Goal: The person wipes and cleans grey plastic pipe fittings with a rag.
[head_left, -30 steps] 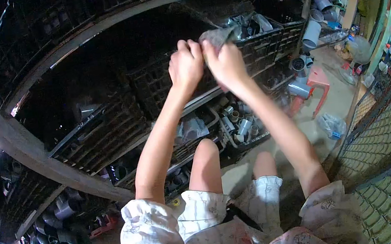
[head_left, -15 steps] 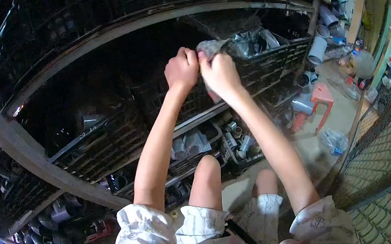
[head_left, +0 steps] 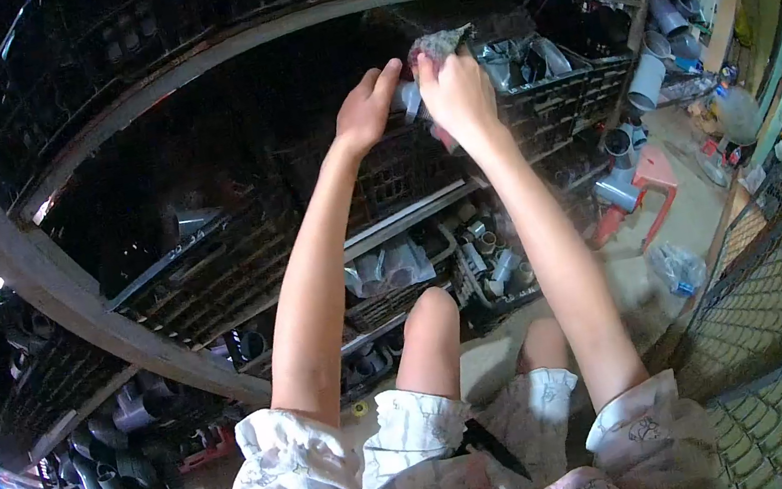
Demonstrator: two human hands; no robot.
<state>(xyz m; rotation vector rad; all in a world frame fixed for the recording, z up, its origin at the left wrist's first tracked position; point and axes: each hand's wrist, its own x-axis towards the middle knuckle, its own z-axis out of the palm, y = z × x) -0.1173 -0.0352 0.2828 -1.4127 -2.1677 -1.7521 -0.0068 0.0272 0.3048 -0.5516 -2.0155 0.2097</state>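
Note:
My right hand [head_left: 460, 97] is closed on a crumpled rag [head_left: 440, 43], grey and reddish, which sticks out above the fingers and hangs a little below them. Close beside it, my left hand [head_left: 369, 111] grips a light grey plastic pipe fitting [head_left: 409, 98]. The fitting shows between the two hands, and the rag is against or very near it; exact contact is hidden. Both arms reach forward over a black plastic crate [head_left: 391, 176] on the shelf.
Grey shelf beams [head_left: 65, 293] cross the left side. Small fittings fill a lower crate [head_left: 490, 265], and bagged parts [head_left: 526, 62] lie in a crate to the right. A red plastic stool [head_left: 651, 190] stands on the floor near a clear plastic bag [head_left: 675, 268]. Wire mesh [head_left: 772, 289] is at far right.
Both hands have shifted slightly up and right in the view, and a small gap has opened between them. The light grey fitting now shows there. The rag has moved along with my right hand.

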